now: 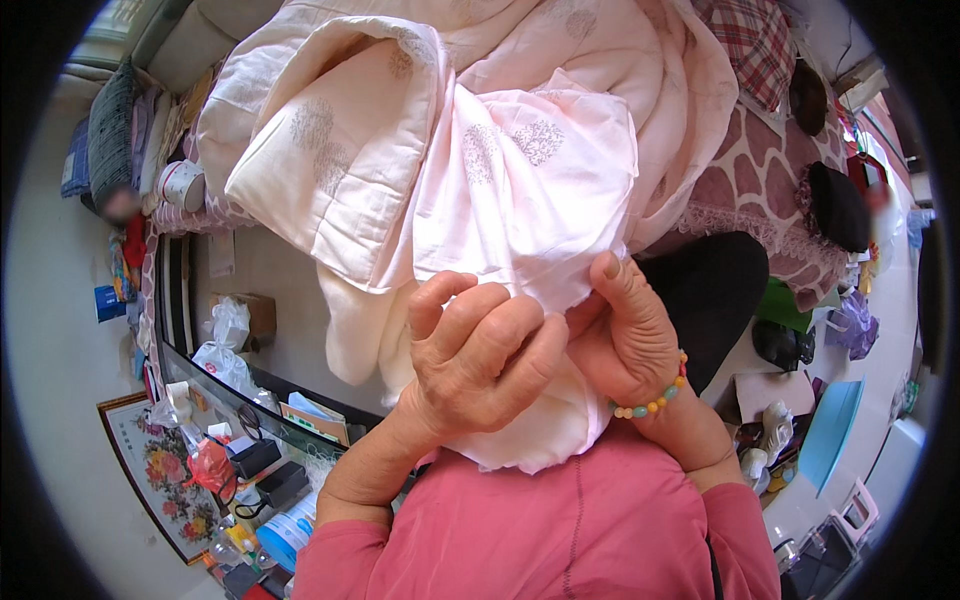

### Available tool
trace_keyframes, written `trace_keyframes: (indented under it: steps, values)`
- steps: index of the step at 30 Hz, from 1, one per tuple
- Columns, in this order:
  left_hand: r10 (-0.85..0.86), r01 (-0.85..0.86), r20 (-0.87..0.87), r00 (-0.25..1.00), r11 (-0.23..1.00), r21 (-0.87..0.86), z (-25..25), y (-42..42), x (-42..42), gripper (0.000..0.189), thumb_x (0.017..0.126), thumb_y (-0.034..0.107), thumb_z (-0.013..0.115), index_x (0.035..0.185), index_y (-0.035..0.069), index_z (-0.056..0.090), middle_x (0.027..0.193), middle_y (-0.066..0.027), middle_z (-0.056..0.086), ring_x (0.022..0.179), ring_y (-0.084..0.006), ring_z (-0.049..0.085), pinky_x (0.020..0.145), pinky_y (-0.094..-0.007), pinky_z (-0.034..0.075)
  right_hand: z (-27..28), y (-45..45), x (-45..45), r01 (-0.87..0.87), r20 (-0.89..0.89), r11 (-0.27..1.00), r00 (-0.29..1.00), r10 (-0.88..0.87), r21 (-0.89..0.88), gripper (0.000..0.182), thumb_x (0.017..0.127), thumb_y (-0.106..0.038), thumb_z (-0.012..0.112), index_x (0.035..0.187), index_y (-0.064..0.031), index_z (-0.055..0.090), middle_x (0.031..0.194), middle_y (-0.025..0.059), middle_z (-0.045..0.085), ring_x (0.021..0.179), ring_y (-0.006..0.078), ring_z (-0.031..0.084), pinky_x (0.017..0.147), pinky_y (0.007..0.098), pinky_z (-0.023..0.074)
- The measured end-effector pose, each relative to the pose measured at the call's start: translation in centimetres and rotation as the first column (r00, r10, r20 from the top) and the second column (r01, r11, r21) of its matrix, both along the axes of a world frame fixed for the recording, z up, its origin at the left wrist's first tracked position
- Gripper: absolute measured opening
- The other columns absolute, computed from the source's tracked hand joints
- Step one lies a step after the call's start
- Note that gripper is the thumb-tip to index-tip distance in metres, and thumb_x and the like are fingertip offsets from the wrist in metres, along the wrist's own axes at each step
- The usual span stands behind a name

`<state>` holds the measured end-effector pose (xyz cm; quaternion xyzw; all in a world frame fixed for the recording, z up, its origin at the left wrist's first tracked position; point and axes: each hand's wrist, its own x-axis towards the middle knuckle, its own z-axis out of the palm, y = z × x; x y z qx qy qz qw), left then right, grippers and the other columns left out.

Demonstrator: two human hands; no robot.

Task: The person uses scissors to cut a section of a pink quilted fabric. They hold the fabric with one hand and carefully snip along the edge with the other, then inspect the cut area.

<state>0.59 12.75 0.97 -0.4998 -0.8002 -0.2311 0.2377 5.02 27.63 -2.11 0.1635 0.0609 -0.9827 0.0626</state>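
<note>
A pale pink quilt (pixel 540 180) with grey tree prints lies bunched in front of me, one padded part folded over at the left. Cream-white padding (pixel 349 330) shows below its edge. My left hand (pixel 480 352) has its fingers curled on the fabric near the lap; its fingertips are hidden beneath the knuckles. On the right, my right hand (pixel 630 330), with a beaded bracelet (pixel 651 409) at its wrist, pinches the thin pink cloth near its corner, the thumb on top. More of the white cloth hangs under both hands onto the lap. Whether a small tool is between the fingers cannot be seen.
A giraffe-patterned cover (pixel 757 169) with a lace edge lies under the quilt at the right. A glass-topped table (pixel 255 405) with bags and boxes stands at the left. A black hat (pixel 836 206) rests at the far right, above a blue plastic bin (pixel 831 435).
</note>
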Motion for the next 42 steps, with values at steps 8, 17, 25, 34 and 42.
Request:
trace_keyframes:
  steps: [8,17,25,34,42]
  values:
    - [-0.078,0.064,0.130,0.988,0.992,0.104,0.1,-0.1,-0.8,0.031,0.058,0.000,0.070,0.086,0.009,0.061,0.075,-0.0020,0.052,0.069,-0.0219,0.051,0.068,-0.0363,0.043,0.9,-0.7,0.3,0.199,-0.073,0.932,0.980,-0.186,0.302,0.018,0.084,-0.004,0.064,0.102,-0.0005,0.060,0.097,0.0060,0.065,0.088,0.0116,0.061,0.082,0.0270,0.0491]
    - [-0.561,0.205,0.606,0.564,0.806,0.555,3.0,-1.0,0.5,0.013,0.073,0.000,0.065,0.082,0.003,0.057,0.076,-0.0090,0.055,0.061,-0.0226,0.051,0.055,-0.0370,0.042,-0.2,-1.0,0.6,0.309,-0.175,0.713,0.950,-0.257,0.630,0.035,0.076,0.003,0.070,0.108,-0.0001,0.057,0.100,0.0058,0.064,0.088,0.0095,0.060,0.077,0.0227,0.0498]
    - [-0.927,0.251,0.367,-0.077,0.338,0.907,4.8,0.6,1.3,0.008,0.078,0.004,0.066,0.078,0.000,0.060,0.079,-0.0147,0.056,0.057,-0.0214,0.053,0.049,-0.0341,0.041,-0.1,-1.2,0.4,0.273,-0.117,0.591,0.950,-0.290,0.759,0.038,0.071,-0.001,0.077,0.104,0.0000,0.058,0.087,0.0030,0.067,0.072,0.0039,0.060,0.066,0.0176,0.0481]
    - [0.004,-0.130,0.467,0.884,0.963,0.238,1.6,0.1,-1.6,0.025,0.064,0.002,0.078,0.083,0.003,0.062,0.085,-0.0094,0.057,0.080,-0.0181,0.056,0.067,-0.0256,0.045,-0.5,-1.1,0.9,0.240,-0.149,0.541,0.967,-0.207,0.806,0.031,0.073,0.001,0.075,0.101,0.0006,0.060,0.088,0.0034,0.067,0.082,0.0068,0.061,0.071,0.0196,0.0482]
    - [0.000,-0.194,0.556,0.831,0.937,0.290,0.6,0.6,-1.6,0.025,0.061,-0.006,0.077,0.081,0.001,0.063,0.085,-0.0096,0.061,0.076,-0.0182,0.058,0.067,-0.0257,0.047,-0.7,-1.2,0.8,0.372,-0.325,0.416,0.928,-0.182,0.830,0.029,0.077,0.002,0.071,0.103,0.0011,0.060,0.096,0.0058,0.066,0.090,0.0100,0.060,0.078,0.0235,0.0478]
